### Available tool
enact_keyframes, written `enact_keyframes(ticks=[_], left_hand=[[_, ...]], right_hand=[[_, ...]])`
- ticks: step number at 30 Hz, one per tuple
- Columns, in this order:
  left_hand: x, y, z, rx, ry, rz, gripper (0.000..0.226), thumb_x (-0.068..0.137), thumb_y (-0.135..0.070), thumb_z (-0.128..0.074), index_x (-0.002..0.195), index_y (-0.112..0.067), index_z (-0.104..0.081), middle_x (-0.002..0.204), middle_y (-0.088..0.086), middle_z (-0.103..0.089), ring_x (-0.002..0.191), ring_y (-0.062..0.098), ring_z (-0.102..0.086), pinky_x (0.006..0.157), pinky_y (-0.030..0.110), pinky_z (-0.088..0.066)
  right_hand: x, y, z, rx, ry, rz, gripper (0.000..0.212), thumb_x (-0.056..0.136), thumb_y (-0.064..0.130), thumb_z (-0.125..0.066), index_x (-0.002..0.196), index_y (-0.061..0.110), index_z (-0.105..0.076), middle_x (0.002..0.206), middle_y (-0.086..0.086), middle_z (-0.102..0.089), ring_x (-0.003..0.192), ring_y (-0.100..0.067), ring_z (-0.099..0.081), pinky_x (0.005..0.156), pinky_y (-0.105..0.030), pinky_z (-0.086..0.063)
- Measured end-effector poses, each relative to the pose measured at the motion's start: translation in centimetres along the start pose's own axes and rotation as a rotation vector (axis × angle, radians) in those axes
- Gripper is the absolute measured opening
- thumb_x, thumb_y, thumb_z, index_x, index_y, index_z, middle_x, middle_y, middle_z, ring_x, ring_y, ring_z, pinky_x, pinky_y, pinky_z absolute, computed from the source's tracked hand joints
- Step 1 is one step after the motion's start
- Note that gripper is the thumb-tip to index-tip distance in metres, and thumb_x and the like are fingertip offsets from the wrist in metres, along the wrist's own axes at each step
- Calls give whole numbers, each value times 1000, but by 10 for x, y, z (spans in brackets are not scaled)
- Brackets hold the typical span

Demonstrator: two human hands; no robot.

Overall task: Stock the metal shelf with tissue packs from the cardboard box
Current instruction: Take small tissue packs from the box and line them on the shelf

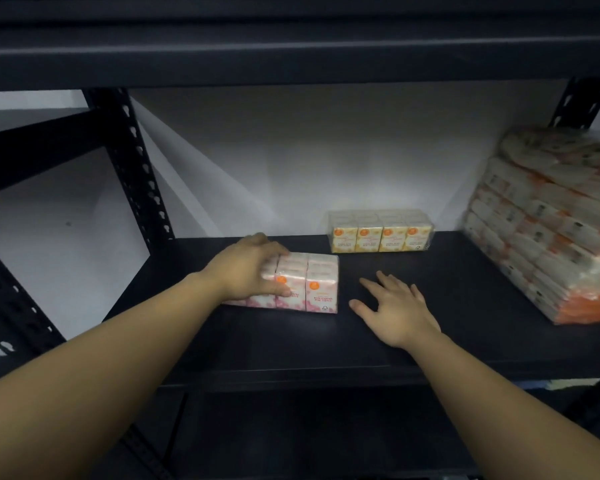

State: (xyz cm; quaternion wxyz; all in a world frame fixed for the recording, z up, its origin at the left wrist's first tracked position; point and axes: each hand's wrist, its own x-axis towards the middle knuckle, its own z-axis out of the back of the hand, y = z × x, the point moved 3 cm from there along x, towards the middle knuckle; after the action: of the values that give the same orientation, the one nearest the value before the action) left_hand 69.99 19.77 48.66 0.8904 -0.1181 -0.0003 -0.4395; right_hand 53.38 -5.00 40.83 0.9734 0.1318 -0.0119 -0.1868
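A pink-and-white tissue pack [312, 285] lies on the black metal shelf [447, 271], left of its middle. My left hand [250, 268] grips the pack's left end, fingers over the top and thumb on the front face. My right hand [395, 308] hovers just right of the pack with fingers spread and straight, holding nothing. A yellow tissue pack [381, 232] stands at the back of the shelf against the white wall. The cardboard box is out of view.
A tall stack of orange-and-white tissue bundles [555, 230] fills the shelf's right end. A perforated black upright [136, 164] stands at the left, another upright [582, 102] at the back right. The upper shelf board [291, 53] hangs low overhead.
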Motion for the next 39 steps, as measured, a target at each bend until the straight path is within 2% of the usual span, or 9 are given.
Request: enact_keyframes(ticks=[10, 14, 19, 25, 29, 30, 32, 35, 39], left_hand=[[67, 26, -3, 254, -98, 158, 81, 85, -76, -60, 153, -34, -46, 134, 6, -49, 123, 26, -45, 101, 46, -45], [91, 22, -1, 209, -118, 214, 69, 86, -63, -70, 144, -29, -50, 132, 6, -53, 121, 28, -50, 95, 46, -50], [111, 21, -9, 133, -184, 265, 65, 88, -52, -76, 142, -23, -55, 135, 10, -47, 120, 28, -53, 104, 42, -50], [112, 29, -15, 189, -203, 214, 66, 90, -58, -68, 144, -23, -53, 135, 10, -51, 120, 30, -54, 108, 45, -44], [89, 23, -20, 184, -308, 169, 67, 91, -51, -68, 148, -20, -49, 150, 13, -48, 139, 33, -44, 124, 57, -18], [78, 18, -23, 135, -370, 136, 66, 90, -45, -71, 146, -17, -50, 152, 15, -46, 142, 35, -40, 125, 58, -17], [53, 9, -34, 27, -456, 66, 60, 86, -36, -75, 139, -13, -56, 148, 18, -48, 139, 36, -40, 121, 58, -28], [22, -2, -57, -54, -367, 70, 54, 86, -41, -73, 133, -17, -58, 138, 9, -50, 128, 28, -46, 110, 44, -44], [-7, -13, -73, -142, -181, 147, 52, 96, -51, -61, 139, -23, -56, 140, 0, -52, 128, 21, -48, 106, 40, -45]], right_hand=[[5, -1, 0, -22, 27, -6, 78, 94, 81, -25, 163, 42, -20, 174, 7, -8, 159, -16, -2, 129, -49, -1], [6, -1, 0, -15, 27, -10, 78, 94, 81, -26, 162, 44, -21, 173, 8, -9, 159, -15, -2, 129, -49, -1], [5, -2, 0, 5, 8, -12, 78, 93, 81, -28, 161, 44, -23, 173, 9, -11, 159, -14, -3, 129, -49, -1], [6, 0, 2, 18, -11, -24, 77, 92, 81, -32, 160, 45, -27, 172, 9, -15, 158, -14, -7, 128, -48, -2], [4, 1, 2, 31, -19, -34, 77, 91, 82, -34, 159, 45, -30, 171, 10, -17, 158, -14, -8, 128, -47, -3], [4, 1, 3, 31, -18, -36, 77, 91, 82, -34, 159, 45, -30, 171, 11, -17, 158, -14, -9, 128, -46, -3], [4, 3, 4, 30, -16, -45, 76, 92, 81, -35, 159, 46, -31, 171, 11, -18, 158, -13, -9, 128, -46, -3], [2, 5, 5, 23, -18, -58, 75, 92, 81, -35, 159, 46, -31, 171, 11, -19, 157, -14, -10, 128, -45, -4], [-1, 8, 6, -7, 0, -63, 75, 94, 80, -32, 161, 44, -27, 172, 10, -15, 158, -15, -9, 129, -44, -3]])
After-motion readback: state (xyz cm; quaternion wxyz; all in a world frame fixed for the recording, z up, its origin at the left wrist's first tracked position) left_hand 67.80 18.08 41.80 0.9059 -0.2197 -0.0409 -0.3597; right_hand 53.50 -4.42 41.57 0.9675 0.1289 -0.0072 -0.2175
